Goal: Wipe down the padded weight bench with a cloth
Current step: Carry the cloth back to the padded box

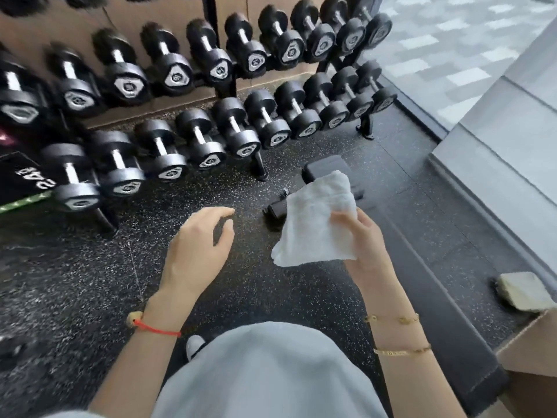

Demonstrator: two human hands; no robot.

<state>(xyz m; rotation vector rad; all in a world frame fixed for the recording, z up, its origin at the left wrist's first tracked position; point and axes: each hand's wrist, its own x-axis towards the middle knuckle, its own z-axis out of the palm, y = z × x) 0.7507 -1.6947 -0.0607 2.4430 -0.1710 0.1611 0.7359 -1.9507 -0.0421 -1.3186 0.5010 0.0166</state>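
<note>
A long black padded weight bench runs from the lower right toward the middle, its far end near the dumbbell rack. My right hand holds a white cloth up in the air above the bench's far half; the cloth hangs loosely and hides part of the bench. To the left of the bench, my left hand hovers over the floor with fingers apart and nothing in it.
A two-tier rack of black dumbbells fills the back and left. A black box sits at far left. A pale sponge-like block lies right of the bench beside a cardboard box. Speckled rubber floor spreads left.
</note>
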